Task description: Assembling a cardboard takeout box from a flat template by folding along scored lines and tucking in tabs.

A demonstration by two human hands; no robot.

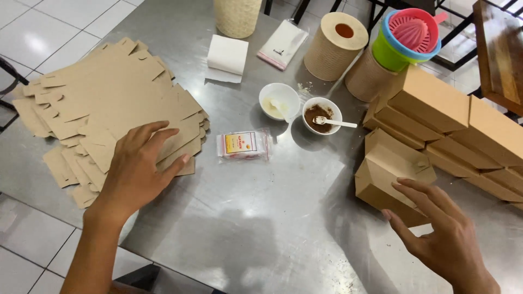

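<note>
Hand (139, 174) flat on cardboard blanks (109, 103) running diagonally.

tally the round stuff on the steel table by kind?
Small white ceramic bowls: 2
Brown paper rolls: 2
Stacked plastic juicer cups: 1 stack
Woven beige cylinder: 1
Total: 6

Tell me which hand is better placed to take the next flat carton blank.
Left. The left hand already rests on the flat blanks; the right hand hovers open by the folded box.
</note>
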